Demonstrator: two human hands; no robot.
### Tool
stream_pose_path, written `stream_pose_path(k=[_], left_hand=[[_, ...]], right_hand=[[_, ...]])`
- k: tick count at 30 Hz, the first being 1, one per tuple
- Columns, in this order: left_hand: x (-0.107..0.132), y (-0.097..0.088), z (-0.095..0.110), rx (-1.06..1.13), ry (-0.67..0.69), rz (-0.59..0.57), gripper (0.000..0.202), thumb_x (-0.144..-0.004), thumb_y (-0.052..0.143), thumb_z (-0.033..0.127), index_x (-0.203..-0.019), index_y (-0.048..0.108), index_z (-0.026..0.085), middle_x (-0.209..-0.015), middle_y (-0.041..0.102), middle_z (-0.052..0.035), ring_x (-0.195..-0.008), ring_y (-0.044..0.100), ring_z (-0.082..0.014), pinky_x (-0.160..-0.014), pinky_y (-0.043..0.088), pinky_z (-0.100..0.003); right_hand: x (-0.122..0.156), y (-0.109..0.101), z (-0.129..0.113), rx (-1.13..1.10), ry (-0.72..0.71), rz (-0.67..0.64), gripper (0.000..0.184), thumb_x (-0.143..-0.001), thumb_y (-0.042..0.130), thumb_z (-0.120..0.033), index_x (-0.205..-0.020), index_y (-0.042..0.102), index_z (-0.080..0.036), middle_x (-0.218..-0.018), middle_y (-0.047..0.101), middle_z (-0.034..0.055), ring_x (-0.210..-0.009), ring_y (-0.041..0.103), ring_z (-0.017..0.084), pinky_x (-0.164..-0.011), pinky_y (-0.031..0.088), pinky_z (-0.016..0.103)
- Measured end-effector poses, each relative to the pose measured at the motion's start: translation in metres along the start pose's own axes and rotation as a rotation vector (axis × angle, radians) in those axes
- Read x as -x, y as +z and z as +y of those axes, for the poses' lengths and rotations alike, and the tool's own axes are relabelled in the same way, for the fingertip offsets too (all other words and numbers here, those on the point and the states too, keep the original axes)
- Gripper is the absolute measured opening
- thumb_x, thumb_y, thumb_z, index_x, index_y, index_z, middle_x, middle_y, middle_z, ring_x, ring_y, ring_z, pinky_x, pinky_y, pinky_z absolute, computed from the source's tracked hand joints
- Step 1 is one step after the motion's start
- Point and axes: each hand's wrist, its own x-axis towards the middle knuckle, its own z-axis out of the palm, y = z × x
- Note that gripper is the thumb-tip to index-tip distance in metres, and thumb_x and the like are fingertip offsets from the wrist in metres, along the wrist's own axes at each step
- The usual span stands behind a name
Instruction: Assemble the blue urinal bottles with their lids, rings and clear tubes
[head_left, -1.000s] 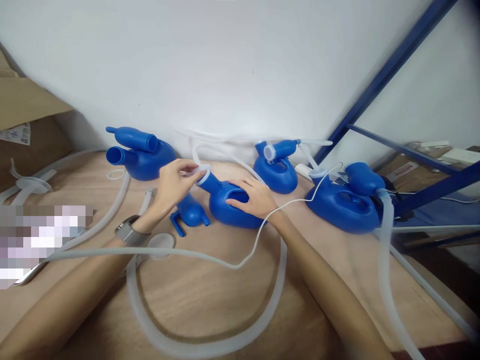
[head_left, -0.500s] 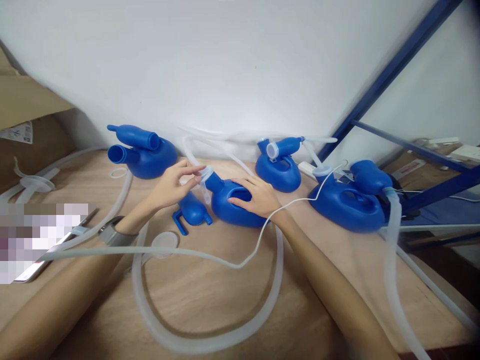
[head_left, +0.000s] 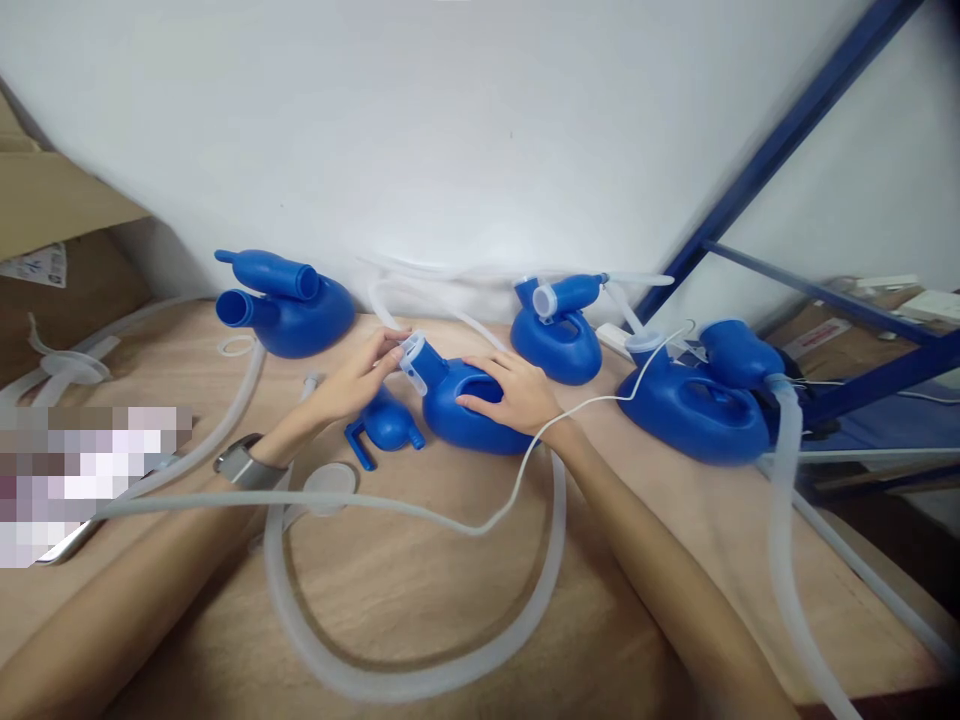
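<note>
A blue plastic urinal bottle lies on the wooden table in front of me, its neck tilted up to the left. My right hand grips the bottle over its handle opening, thumb inside. A translucent collar with a hanging tab sits at the bottle's mouth, and my left hand pinches its left edge. Some of the left fingers are hidden behind it. Just below the left hand lies a small blue funnel-shaped piece. A translucent round cap rests nearer to me.
Other blue urinal bottles stand at the back left, back middle and right. A thick translucent hose loops across the front. A thin white cable crosses before my arms. A phone and cardboard box are left.
My left hand has moved closer onto the mouth, its fingers now at the collar's edge. The collar's tab has turned towards the front. The right hand stays on the bottle.
</note>
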Motion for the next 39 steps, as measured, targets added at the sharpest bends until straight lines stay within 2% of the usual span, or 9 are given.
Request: stream_pose_path(k=[3, 5, 8, 12, 15, 18, 30, 35, 39], left_hand=[[0.001, 0.004, -0.003, -0.008, -0.011, 0.003, 0.053, -0.107, 0.045, 0.063, -0.137, 0.056, 0.021, -0.130, 0.072, -0.0121, -0.098, 0.072, -0.0238, -0.081, 0.063, -0.037], [0.001, 0.004, -0.004, -0.032, -0.012, 0.008, 0.053, -0.106, 0.047, 0.062, -0.137, 0.056, 0.020, -0.120, 0.073, -0.0111, -0.086, 0.070, -0.0219, -0.074, 0.061, -0.036], [0.001, 0.004, -0.003, -0.076, -0.003, 0.013, 0.059, -0.106, 0.047, 0.061, -0.144, 0.054, 0.017, -0.128, 0.070, -0.0143, -0.097, 0.070, -0.0265, -0.088, 0.061, -0.044], [0.003, 0.009, -0.001, -0.128, 0.010, -0.005, 0.070, -0.109, 0.035, 0.060, -0.163, 0.037, 0.016, -0.163, 0.050, -0.0197, -0.141, 0.056, -0.0369, -0.119, 0.045, -0.057], [0.005, 0.013, 0.000, -0.219, 0.010, -0.026, 0.085, -0.102, 0.050, 0.067, -0.167, 0.030, 0.016, -0.168, 0.045, -0.0196, -0.152, 0.046, -0.0400, -0.126, 0.037, -0.058], [0.006, 0.015, 0.001, -0.293, -0.003, -0.006, 0.097, -0.093, 0.066, 0.068, -0.167, 0.031, 0.017, -0.165, 0.050, -0.0197, -0.149, 0.051, -0.0420, -0.122, 0.042, -0.057], [0.002, 0.026, 0.010, -0.246, -0.064, 0.094, 0.087, -0.089, 0.069, 0.057, -0.163, 0.043, 0.018, -0.156, 0.059, -0.0177, -0.136, 0.061, -0.0407, -0.116, 0.048, -0.060], [0.003, 0.034, 0.007, -0.127, -0.056, 0.137, 0.085, -0.090, 0.069, 0.051, -0.164, 0.041, 0.022, -0.161, 0.054, -0.0154, -0.132, 0.063, -0.0380, -0.112, 0.053, -0.056], [0.006, 0.040, 0.007, -0.160, -0.067, 0.167, 0.090, -0.090, 0.070, 0.046, -0.169, 0.034, 0.022, -0.153, 0.060, -0.0159, -0.113, 0.071, -0.0333, -0.105, 0.058, -0.052]], right_hand=[[0.000, 0.000, 0.000, 0.007, 0.009, -0.002, 0.056, -0.092, 0.079, -0.055, -0.139, 0.072, -0.025, -0.133, 0.077, 0.0090, -0.122, 0.071, 0.030, -0.105, 0.057, 0.042], [0.001, 0.000, 0.000, 0.008, 0.010, -0.007, 0.057, -0.092, 0.078, -0.056, -0.139, 0.072, -0.024, -0.132, 0.077, 0.0097, -0.121, 0.071, 0.030, -0.104, 0.057, 0.042], [0.001, -0.001, 0.000, -0.002, -0.011, -0.018, 0.057, -0.093, 0.078, -0.057, -0.140, 0.071, -0.025, -0.131, 0.077, 0.0096, -0.120, 0.071, 0.030, -0.103, 0.057, 0.042], [0.000, -0.001, 0.001, -0.008, -0.038, -0.015, 0.058, -0.092, 0.078, -0.057, -0.141, 0.071, -0.026, -0.126, 0.078, 0.0096, -0.117, 0.072, 0.030, -0.101, 0.057, 0.042], [0.000, 0.000, 0.002, -0.008, -0.033, -0.010, 0.058, -0.092, 0.078, -0.058, -0.140, 0.071, -0.025, -0.127, 0.078, 0.0096, -0.117, 0.072, 0.030, -0.102, 0.058, 0.042], [0.001, 0.000, 0.001, -0.004, -0.032, -0.011, 0.058, -0.093, 0.077, -0.059, -0.140, 0.071, -0.025, -0.129, 0.077, 0.0101, -0.118, 0.072, 0.030, -0.103, 0.058, 0.043], [0.001, 0.001, 0.005, -0.010, -0.092, -0.020, 0.058, -0.094, 0.077, -0.056, -0.140, 0.070, -0.023, -0.128, 0.078, 0.0114, -0.117, 0.074, 0.031, -0.103, 0.059, 0.044], [0.000, 0.000, 0.004, -0.015, -0.066, -0.034, 0.059, -0.094, 0.075, -0.059, -0.139, 0.071, -0.023, -0.127, 0.078, 0.0129, -0.116, 0.074, 0.033, -0.101, 0.060, 0.047], [0.000, 0.000, 0.004, -0.037, -0.078, -0.032, 0.057, -0.094, 0.075, -0.058, -0.139, 0.071, -0.023, -0.127, 0.077, 0.0128, -0.116, 0.074, 0.033, -0.103, 0.059, 0.047]])
